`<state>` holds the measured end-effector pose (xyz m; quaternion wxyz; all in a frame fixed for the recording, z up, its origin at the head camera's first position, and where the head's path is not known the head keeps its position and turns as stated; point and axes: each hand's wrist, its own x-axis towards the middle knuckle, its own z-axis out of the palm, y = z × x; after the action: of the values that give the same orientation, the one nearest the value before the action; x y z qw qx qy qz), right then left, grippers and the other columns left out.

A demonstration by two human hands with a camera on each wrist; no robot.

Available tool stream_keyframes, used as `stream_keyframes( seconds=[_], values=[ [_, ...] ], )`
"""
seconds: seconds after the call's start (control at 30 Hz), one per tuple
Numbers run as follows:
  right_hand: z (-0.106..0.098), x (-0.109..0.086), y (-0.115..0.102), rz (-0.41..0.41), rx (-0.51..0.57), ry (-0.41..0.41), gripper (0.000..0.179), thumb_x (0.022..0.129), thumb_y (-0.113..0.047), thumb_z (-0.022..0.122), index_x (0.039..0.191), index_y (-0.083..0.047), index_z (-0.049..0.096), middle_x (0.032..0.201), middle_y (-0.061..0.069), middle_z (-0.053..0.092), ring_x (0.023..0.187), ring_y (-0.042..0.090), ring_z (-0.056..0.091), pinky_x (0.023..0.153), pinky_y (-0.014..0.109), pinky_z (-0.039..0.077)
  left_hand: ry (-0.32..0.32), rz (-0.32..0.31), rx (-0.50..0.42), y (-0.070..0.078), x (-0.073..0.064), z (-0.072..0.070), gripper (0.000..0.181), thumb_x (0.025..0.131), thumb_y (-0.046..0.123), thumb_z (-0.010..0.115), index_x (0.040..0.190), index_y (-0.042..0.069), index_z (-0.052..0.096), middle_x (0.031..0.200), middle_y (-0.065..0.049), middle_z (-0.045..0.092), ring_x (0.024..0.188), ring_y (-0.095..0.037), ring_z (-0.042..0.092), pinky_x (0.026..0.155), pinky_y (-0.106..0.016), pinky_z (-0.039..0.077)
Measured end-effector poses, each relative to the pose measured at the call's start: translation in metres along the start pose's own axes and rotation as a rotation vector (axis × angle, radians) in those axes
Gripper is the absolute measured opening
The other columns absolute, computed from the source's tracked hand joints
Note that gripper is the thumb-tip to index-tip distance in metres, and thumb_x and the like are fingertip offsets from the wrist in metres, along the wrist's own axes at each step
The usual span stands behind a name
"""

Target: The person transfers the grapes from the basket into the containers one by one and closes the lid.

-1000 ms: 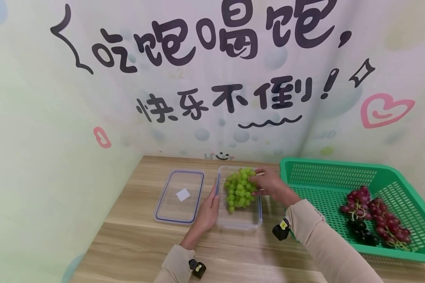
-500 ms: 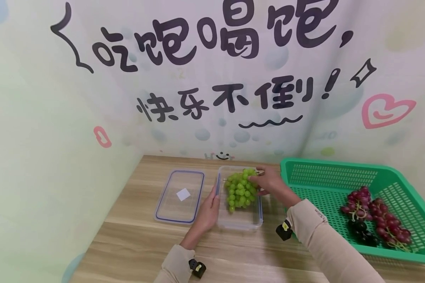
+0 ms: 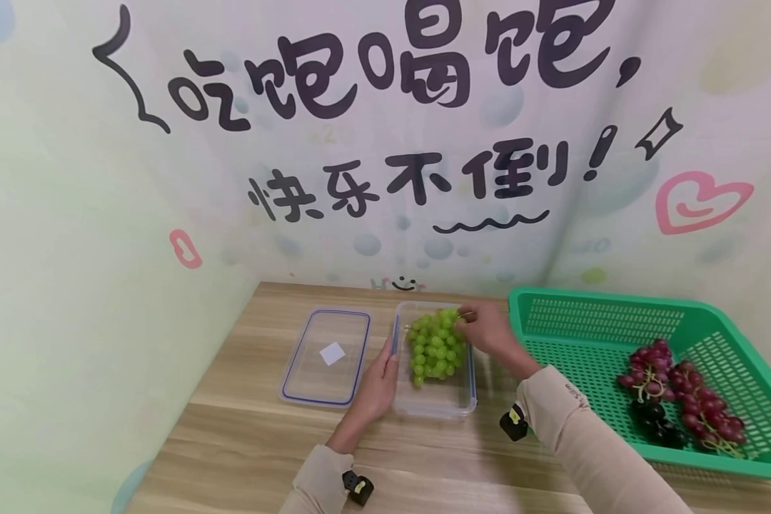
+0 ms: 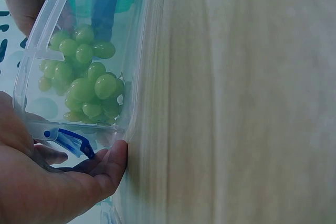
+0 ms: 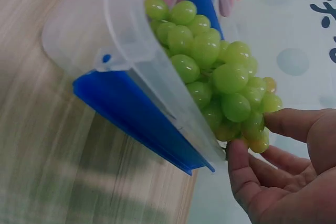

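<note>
So, closest to the camera there's the table (image 3: 411, 471) with two beige sleeves (image 3: 318, 482) reaching over it, each with a little black device (image 3: 358, 488) at the wrist. The left hand (image 3: 378, 385) lies along the left side of the clear container (image 3: 433, 410); its fingers touch the wall by the blue latch, but I honestly can't tell if they're clamped on it or just resting.

The green grapes (image 3: 433, 350) are in that container, mostly down inside, with the far right end poking above the rim. That's where the right hand (image 3: 491, 334) is: thumb and fingers pinching the end of the bunch from both sides.

Progress-wise, I'd call the green bunch nearly placed, just not let go of. Closing up isn't done: the clear lid (image 3: 315, 371) with its blue seal and white sticker (image 3: 332, 353) lies flat on the table just left of the container, and the latches I can make out hang loose.

Over to the right, the green basket (image 3: 604, 318) has red grapes (image 3: 709, 407) and some black grapes (image 3: 657, 421) in it, no hand on them. Farthest back is a printed backdrop (image 3: 334, 264) with big black characters.
</note>
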<state>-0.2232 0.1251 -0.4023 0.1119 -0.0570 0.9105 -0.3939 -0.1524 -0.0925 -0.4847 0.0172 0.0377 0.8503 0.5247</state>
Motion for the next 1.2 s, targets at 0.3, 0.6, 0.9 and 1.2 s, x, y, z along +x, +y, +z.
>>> stream_keyframes(
  seconds=[0.3, 0.6, 0.9, 1.2],
  values=[
    [0.006, 0.003, 0.003, -0.084, -0.149, 0.035, 0.042, 0.097, -0.006, 0.056, 0.135, 0.010, 0.054, 0.134, 0.031, 0.056, 0.123, 0.045, 0.055, 0.093, 0.051, 0.055, -0.008, 0.001, -0.016, 0.001, -0.001, 0.001, 0.052, 0.110, 0.019, 0.029, 0.158, 0.003, 0.018, 0.160, -0.022, 0.026, 0.147, -0.038, 0.026, 0.120, -0.052, 0.025],
    [0.002, 0.004, 0.007, -0.066, -0.126, 0.043, 0.045, 0.096, -0.007, 0.055, 0.139, 0.007, 0.051, 0.132, 0.034, 0.055, 0.102, 0.041, 0.065, 0.070, 0.040, 0.056, -0.009, -0.017, -0.021, 0.003, 0.001, 0.000, 0.052, 0.110, 0.020, 0.031, 0.158, 0.006, 0.018, 0.160, -0.019, 0.026, 0.147, -0.035, 0.027, 0.120, -0.050, 0.025],
    [-0.014, -0.004, 0.003, -0.107, -0.012, 0.065, 0.041, 0.100, -0.010, 0.051, 0.139, 0.006, 0.052, 0.135, 0.031, 0.054, 0.116, 0.045, 0.059, 0.090, 0.052, 0.055, -0.002, -0.010, -0.014, 0.001, 0.001, 0.000, 0.052, 0.110, 0.020, 0.031, 0.158, 0.005, 0.019, 0.159, -0.021, 0.027, 0.146, -0.037, 0.028, 0.119, -0.050, 0.026],
    [-0.046, -0.012, -0.002, -0.034, -0.014, 0.049, 0.043, 0.102, -0.018, 0.051, 0.141, -0.001, 0.052, 0.137, 0.024, 0.054, 0.122, 0.041, 0.056, 0.093, 0.050, 0.054, 0.010, -0.007, -0.019, 0.004, 0.000, -0.001, 0.052, 0.109, 0.019, 0.032, 0.157, 0.003, 0.020, 0.158, -0.022, 0.028, 0.146, -0.037, 0.028, 0.119, -0.051, 0.026]
  ],
)
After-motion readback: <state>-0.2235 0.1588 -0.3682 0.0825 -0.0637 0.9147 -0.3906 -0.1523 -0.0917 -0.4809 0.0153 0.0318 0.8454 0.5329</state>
